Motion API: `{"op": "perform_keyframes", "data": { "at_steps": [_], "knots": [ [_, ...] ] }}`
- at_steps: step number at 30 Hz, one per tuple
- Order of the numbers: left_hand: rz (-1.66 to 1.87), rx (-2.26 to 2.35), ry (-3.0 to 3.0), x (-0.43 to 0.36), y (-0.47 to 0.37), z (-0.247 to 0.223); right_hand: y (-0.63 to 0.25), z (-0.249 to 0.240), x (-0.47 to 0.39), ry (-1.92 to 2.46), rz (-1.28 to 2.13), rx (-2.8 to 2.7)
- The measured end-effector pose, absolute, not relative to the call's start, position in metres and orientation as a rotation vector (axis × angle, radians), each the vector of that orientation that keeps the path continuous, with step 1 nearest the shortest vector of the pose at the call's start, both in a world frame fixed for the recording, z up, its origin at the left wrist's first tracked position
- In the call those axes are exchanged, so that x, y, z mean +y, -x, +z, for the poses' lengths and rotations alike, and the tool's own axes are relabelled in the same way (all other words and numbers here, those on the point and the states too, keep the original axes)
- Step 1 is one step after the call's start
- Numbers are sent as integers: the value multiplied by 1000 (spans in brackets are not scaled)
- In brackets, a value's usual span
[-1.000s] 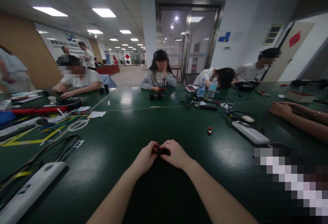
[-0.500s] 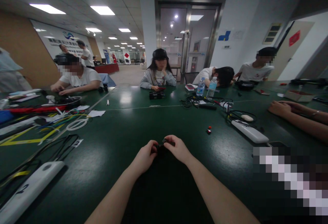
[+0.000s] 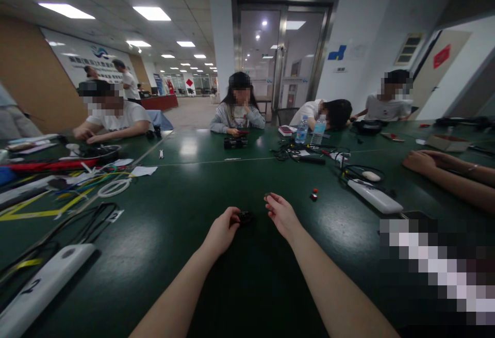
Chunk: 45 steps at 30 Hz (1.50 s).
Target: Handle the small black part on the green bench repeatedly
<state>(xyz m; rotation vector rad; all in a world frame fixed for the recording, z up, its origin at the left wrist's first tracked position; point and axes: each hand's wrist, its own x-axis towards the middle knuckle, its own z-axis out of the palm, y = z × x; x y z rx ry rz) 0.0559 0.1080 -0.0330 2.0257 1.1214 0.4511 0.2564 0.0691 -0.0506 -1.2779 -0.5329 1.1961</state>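
A small black object [image 3: 245, 218] is at the middle of the dark green table [image 3: 193, 193], with the fingers of my left hand [image 3: 224, 228] closed on its left side. To the right and a little farther off, my right hand [image 3: 282, 215] pinches a tiny brownish piece [image 3: 266, 196] between thumb and fingertips. The two hands are apart. What the tiny piece is cannot be made out. A small red and white item [image 3: 314, 194] lies to the right of my right hand.
White power strips lie at the left [image 3: 50, 281] and right [image 3: 374, 196], with cables around them. Two water bottles [image 3: 317, 130] stand beyond. Several people sit around the table; one person's forearms and hands [image 3: 429, 165] rest at the right.
My right hand has come away from the black object, moving right and slightly forward with the tiny piece in its fingers. My left hand has stayed at the black object, which now shows more.
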Motion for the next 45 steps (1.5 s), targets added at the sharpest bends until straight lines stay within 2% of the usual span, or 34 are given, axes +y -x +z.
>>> {"op": "perform_keyframes", "data": {
  "at_steps": [45],
  "knots": [
    [485, 1033, -2023, 105, -56, -25, -251, -46, 67, 1269, 1228, -526]
  ]
}}
